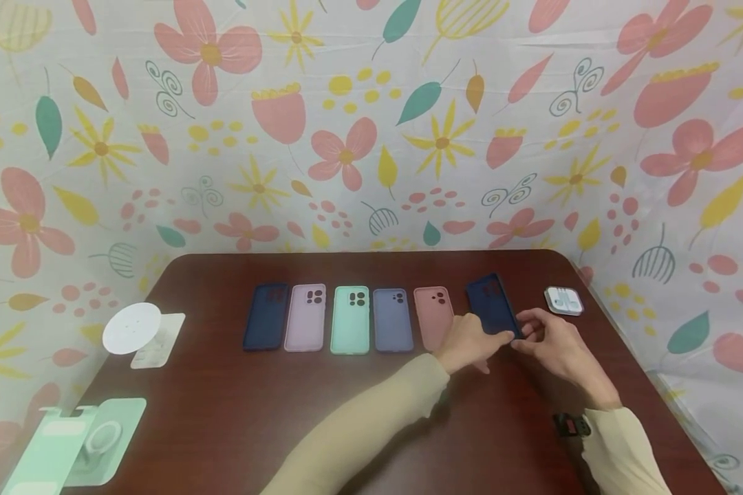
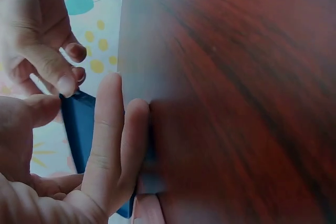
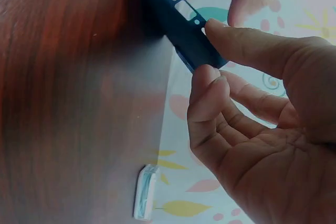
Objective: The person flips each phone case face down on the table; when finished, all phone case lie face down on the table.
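A dark blue phone case (image 1: 494,306) is tilted at the right end of a row of phone cases, its camera cutouts toward the back. My right hand (image 1: 557,344) pinches its near right corner between thumb and fingertips. In the right wrist view, the edge of the case (image 3: 181,27) shows cutouts beside the thumb. My left hand (image 1: 467,342) holds the near end from the left. Its thumb reaches that same corner, while two fingers (image 2: 107,129) extend across the other side of the case (image 2: 79,121). The left hand partly hides a pink case (image 1: 433,313).
Left of the pink case lie a blue-grey case (image 1: 393,320), a mint case (image 1: 350,320), a lilac case (image 1: 305,317) and another dark blue case (image 1: 265,316). Boxed earphones (image 1: 563,301) lie back right. A white round-topped stand (image 1: 132,328) and mint stand (image 1: 108,440) occupy the left.
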Demonstrator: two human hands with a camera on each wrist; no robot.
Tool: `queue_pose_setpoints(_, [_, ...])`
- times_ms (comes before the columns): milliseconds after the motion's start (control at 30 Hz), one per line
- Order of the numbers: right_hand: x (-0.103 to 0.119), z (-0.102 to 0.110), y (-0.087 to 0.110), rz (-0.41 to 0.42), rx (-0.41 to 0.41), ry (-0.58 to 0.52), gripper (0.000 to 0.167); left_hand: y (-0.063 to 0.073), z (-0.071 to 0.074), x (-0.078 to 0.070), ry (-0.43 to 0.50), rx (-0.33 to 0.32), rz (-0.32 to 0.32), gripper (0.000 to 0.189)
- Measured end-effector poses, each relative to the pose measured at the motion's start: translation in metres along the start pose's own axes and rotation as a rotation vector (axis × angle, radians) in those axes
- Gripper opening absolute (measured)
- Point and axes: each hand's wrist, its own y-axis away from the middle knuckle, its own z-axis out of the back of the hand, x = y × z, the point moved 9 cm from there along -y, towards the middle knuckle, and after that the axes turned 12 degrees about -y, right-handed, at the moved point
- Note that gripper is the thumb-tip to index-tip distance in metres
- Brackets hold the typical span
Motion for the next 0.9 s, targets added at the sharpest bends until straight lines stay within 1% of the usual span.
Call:
queue_pose_setpoints(167, [0.009, 0.0, 0.001, 0.045, -0.038, -0.003, 0.049, 0.0, -0.003, 0.0, 0.085, 0.023, 0.019, 0.061])
queue_pose_setpoints(300, [0.015, -0.004, 0.002, 0.05, -0.022, -0.014, 0.05, 0.0, -0.005, 0.0, 0.151, 0.042, 0.041, 0.068])
queue_pose_setpoints(367, [0.017, -0.006, 0.001, 0.047, -0.009, -0.011, 0.05, 0.0, -0.006, 0.001, 0.183, 0.052, 0.061, 0.068])
queue_pose_setpoints(433, [0.018, -0.008, 0.0, 0.053, 0.005, -0.01, 0.051, -0.001, -0.006, 0.002, 0.22, 0.059, 0.077, 0.064])
queue_pose_setpoints(600, [0.012, -0.015, -0.006, 0.049, 0.061, -0.023, 0.06, -0.003, -0.003, 0.005, 0.326, 0.068, 0.089, 0.054])
queue_pose_setpoints(667, [0.008, -0.019, -0.009, 0.04, 0.098, -0.024, 0.064, -0.003, 0.002, 0.005, 0.362, 0.045, 0.083, 0.049])
queue_pose_setpoints(733, [0.003, -0.024, -0.011, 0.028, 0.132, -0.022, 0.062, -0.002, 0.008, 0.004, 0.394, 0.004, 0.077, 0.04])
queue_pose_setpoints(833, [-0.004, -0.031, -0.014, 0.014, 0.173, -0.015, 0.054, 0.0, 0.018, 0.002, 0.438, -0.061, 0.076, 0.027])
queue_pose_setpoints(900, [-0.007, -0.035, -0.016, 0.005, 0.195, -0.017, 0.049, 0.002, 0.023, 0.001, 0.463, -0.092, 0.081, 0.026])
